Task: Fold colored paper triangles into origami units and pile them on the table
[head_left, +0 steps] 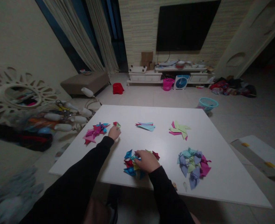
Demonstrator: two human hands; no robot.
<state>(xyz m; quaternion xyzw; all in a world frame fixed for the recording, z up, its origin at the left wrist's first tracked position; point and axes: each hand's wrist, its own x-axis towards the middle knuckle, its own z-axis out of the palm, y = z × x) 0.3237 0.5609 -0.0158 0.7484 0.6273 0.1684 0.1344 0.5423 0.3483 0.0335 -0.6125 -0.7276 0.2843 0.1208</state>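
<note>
My left hand (pixel 114 133) has its fingers closed at a small red and green folded paper piece (pixel 118 124) on the left of the white table. Beside it lies a pile of pink, red and blue folded papers (pixel 92 134). Near the front edge, my right hand (pixel 148 161) bends over a cluster of blue, red and yellow folded papers (pixel 129 171), covering part of it. Its fingers and thumb are curled close together, and what is between them cannot be made out.
The white table (pixel 165 183) also bears light blue and pink folded strips (pixel 146 126), a green and pink pinwheel-like stack (pixel 179 130) and a purple, teal and magenta paper pile (pixel 193 165). A teal basket (pixel 207 104) and a white box (pixel 261 152) stand on the floor at right.
</note>
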